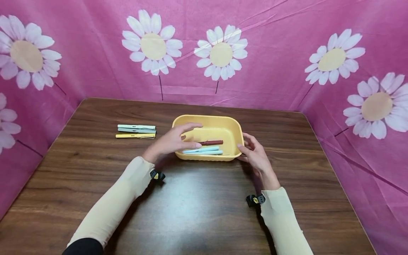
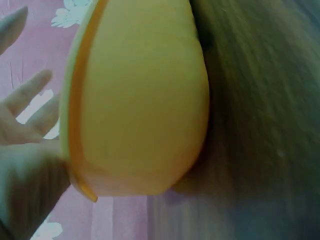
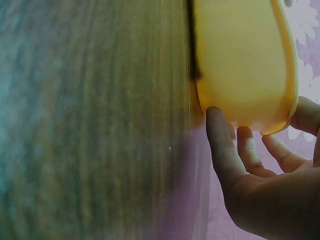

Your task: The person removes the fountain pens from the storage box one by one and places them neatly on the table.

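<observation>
A yellow plastic basin (image 1: 227, 132) stands on the table, with a dark red pen (image 1: 215, 142) and light blue pens (image 1: 208, 149) lying inside. My left hand (image 1: 169, 142) reaches over its left end, fingers spread apart and thumb near the light blue pens. In the left wrist view that hand (image 2: 30, 160) is beside the basin's rim, partly hidden by the wall. At the opposite end my right hand (image 1: 259, 157) holds the basin, thumb at the rim. The right wrist view shows the right hand's fingers (image 3: 221, 145) against the outside of the basin (image 3: 240, 65).
Left of the basin, a white pen (image 1: 137, 126), a grey-blue pen (image 1: 137, 130) and a yellow pen (image 1: 132, 135) lie side by side on the wooden table (image 1: 197, 202). A pink cloth (image 1: 188, 92) with large daisies hangs behind and along the sides.
</observation>
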A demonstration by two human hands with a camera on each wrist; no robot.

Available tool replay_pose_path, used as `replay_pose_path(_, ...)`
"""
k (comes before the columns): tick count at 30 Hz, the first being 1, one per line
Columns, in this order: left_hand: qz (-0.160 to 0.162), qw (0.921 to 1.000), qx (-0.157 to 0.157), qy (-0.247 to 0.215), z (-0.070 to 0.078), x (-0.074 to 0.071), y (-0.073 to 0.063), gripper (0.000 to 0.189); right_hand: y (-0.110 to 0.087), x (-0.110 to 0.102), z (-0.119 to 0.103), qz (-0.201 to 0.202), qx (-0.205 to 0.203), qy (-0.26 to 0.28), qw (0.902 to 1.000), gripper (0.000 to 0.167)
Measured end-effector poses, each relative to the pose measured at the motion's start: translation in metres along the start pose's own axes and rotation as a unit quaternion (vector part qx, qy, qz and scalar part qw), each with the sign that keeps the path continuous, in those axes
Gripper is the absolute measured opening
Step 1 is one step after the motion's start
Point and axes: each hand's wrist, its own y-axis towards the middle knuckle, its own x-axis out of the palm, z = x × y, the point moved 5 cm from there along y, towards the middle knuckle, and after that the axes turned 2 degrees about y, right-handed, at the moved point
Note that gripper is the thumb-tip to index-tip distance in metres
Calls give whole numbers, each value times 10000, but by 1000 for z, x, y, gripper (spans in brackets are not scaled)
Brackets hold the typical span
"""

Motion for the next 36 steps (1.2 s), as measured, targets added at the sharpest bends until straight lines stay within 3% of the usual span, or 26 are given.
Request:
replay_pose_path(7,-437,9978,-499,7,-5,7,16,73,-1,1,1,2,-5,36,10000,55)
replay_pose_path(11,-665,9943,-708,446,-8,16,24,68,-1,1,2,3,-16,73,10000,55)
replay_pose_path(18,-528,9852,-1093,1214,-15,25,35,61,-2,2,3,-13,39,113,9999,55)
replay_pose_path(24,-306,9791,-1505,1331,-20,25,42,50,-2,2,0,-4,-8,173,9999,55)
replay_pose_path(32,-211,9623,-1555,2221,-22,27,48,33,-2,2,1,22,22,169,9999,56)
replay_pose_path(36,-180,9608,-1520,2312,-22,27,49,17,-2,2,0,44,1,145,9999,55)
